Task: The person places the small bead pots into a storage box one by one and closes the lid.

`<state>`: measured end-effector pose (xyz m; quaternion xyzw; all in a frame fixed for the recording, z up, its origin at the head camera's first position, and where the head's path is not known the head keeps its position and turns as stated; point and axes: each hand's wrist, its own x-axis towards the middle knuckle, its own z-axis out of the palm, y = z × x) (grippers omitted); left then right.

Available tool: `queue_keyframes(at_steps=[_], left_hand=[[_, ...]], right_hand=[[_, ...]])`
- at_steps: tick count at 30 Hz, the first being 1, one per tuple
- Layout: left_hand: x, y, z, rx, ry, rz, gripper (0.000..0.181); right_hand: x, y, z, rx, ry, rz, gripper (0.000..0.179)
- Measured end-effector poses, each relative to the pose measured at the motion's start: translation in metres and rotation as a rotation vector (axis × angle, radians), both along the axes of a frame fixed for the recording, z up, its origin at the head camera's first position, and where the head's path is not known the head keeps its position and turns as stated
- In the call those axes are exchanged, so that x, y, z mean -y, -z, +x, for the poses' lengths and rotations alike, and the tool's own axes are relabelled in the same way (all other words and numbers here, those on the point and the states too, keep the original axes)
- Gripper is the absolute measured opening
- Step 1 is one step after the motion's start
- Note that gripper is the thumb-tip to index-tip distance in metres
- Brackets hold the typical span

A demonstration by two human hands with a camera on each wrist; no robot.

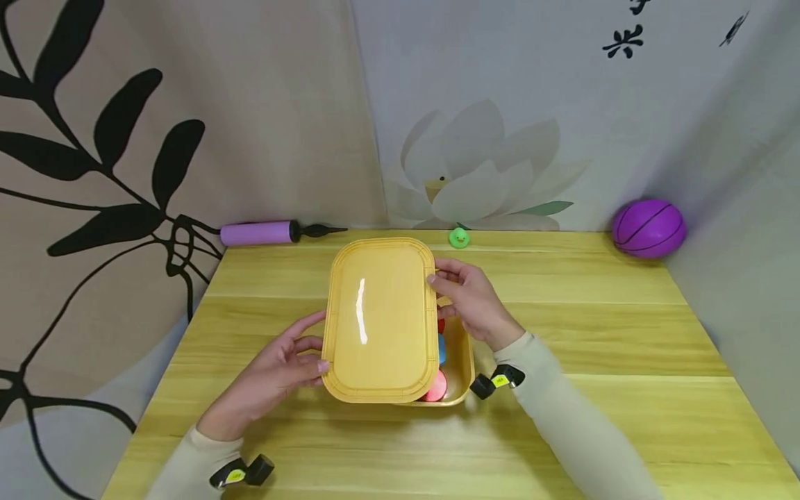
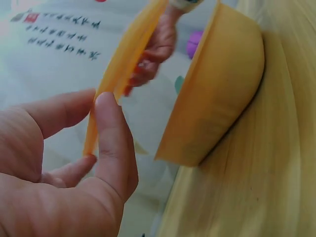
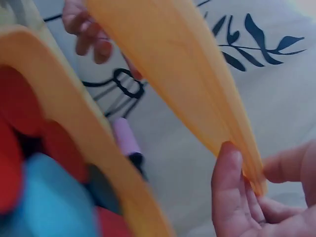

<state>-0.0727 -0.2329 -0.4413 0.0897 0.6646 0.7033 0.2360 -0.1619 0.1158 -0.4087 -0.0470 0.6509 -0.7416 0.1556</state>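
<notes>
A yellow plastic lid is held up between both hands, above a yellow box on the table. My left hand pinches the lid's left edge, thumb on one face and fingers on the other. At the opposite edge, my right hand pinches the lid near its upper corner. The left wrist view shows a gap between the lid and the box. Inside the box are red discs, a blue piece and a pink round piece; the lid hides the others.
At the back of the wooden table lies a purple hand pump with a black nozzle. A small green duck toy stands by the back edge. A purple ball sits in the far right corner, against the curtain.
</notes>
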Motion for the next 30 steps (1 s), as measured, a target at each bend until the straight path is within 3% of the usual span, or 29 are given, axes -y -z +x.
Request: queue_keyframes(at_steps=[4,10,15,20,24,27,30], left_hand=[[-0.016,0.001,-0.011,-0.015,0.014,0.001,0.09],[-0.035,0.005,-0.029,0.007,-0.013,0.02,0.051],[-0.044,0.004,-0.044,0.014,-0.062,0.058,0.031],[-0.048,0.001,-0.057,0.014,-0.094,0.085,0.021],[-0.051,0.001,-0.064,0.029,-0.105,0.175,0.018],[-0.054,0.002,-0.069,0.045,-0.153,0.28,0.021],[-0.056,0.002,-0.073,0.039,-0.21,0.306,0.031]], right_hand=[[-0.015,-0.023,-0.003,-0.116,0.026,0.103,0.043],[-0.03,-0.053,0.006,-0.29,0.06,0.237,0.041],[-0.036,-0.068,0.022,-0.463,0.097,0.267,0.035],[-0.04,-0.07,0.036,-0.625,0.091,0.219,0.032],[-0.046,-0.064,0.046,-0.738,0.142,0.274,0.026],[-0.052,-0.059,0.051,-0.776,0.15,0.312,0.025],[-0.057,-0.054,0.056,-0.751,0.114,0.287,0.025]])
